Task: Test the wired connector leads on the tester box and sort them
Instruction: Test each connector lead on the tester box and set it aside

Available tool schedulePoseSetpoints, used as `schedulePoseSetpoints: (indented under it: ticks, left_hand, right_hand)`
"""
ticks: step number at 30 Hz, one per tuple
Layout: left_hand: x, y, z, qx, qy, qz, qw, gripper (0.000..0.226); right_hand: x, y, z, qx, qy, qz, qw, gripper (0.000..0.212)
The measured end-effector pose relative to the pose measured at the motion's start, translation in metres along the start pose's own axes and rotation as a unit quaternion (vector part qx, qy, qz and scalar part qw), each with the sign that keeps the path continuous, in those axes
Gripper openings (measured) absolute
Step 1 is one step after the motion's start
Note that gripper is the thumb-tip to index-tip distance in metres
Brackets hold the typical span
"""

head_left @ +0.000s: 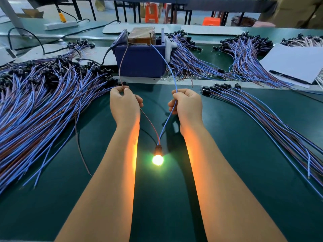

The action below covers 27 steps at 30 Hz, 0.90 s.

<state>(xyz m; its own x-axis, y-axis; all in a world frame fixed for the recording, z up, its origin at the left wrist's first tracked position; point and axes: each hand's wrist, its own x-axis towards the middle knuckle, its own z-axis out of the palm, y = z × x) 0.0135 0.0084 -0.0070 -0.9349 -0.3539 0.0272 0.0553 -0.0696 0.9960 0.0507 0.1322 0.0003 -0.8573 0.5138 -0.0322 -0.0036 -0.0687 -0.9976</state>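
Head view: the left hand (123, 102) pinches the brown wire (148, 122) and the right hand (186, 103) pinches the blue wire (167, 119) of one lead, whose lit bulb (157, 159) hangs low between the forearms over the table (227, 137). Both wires run up to the tester box (139, 56). The lead looks light and limp, its thin wires easily kinked; I would hold each wire near its bare end. Big bundles lie left (43, 102) and right (262, 110).

Green-topped bench (227, 172) up front, dark-framed tables (218, 6) behind, orange plastic stools (151, 12) on pale floor (104, 14), cardboard boxes (297, 11) far right.
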Motion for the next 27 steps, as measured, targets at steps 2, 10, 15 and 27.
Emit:
schedulePoseSetpoints:
  ticks: [2, 10, 15, 27]
  left_hand:
    - [0.0001, 0.0001, -0.0003, -0.001, -0.002, 0.000, 1.000, 0.018]
    - [-0.0018, 0.0001, -0.0009, 0.003, -0.016, 0.006, 1.000, 0.018]
    - [-0.0022, 0.0003, -0.0006, 0.013, -0.031, 0.013, 0.999, 0.019]
    - [-0.0077, 0.0032, 0.0042, 0.061, -0.123, 0.021, 0.990, 0.015]
  right_hand:
    - [0.0001, 0.0000, -0.0005, -0.002, -0.003, -0.003, 1.000, 0.015]
    - [-0.0005, 0.0005, -0.0005, -0.003, -0.013, -0.004, 1.000, 0.017]
    - [-0.0003, 0.0004, -0.0002, -0.002, -0.011, -0.004, 1.000, 0.017]
    - [-0.0054, 0.0034, 0.0077, -0.065, -0.089, -0.074, 0.991, 0.016]
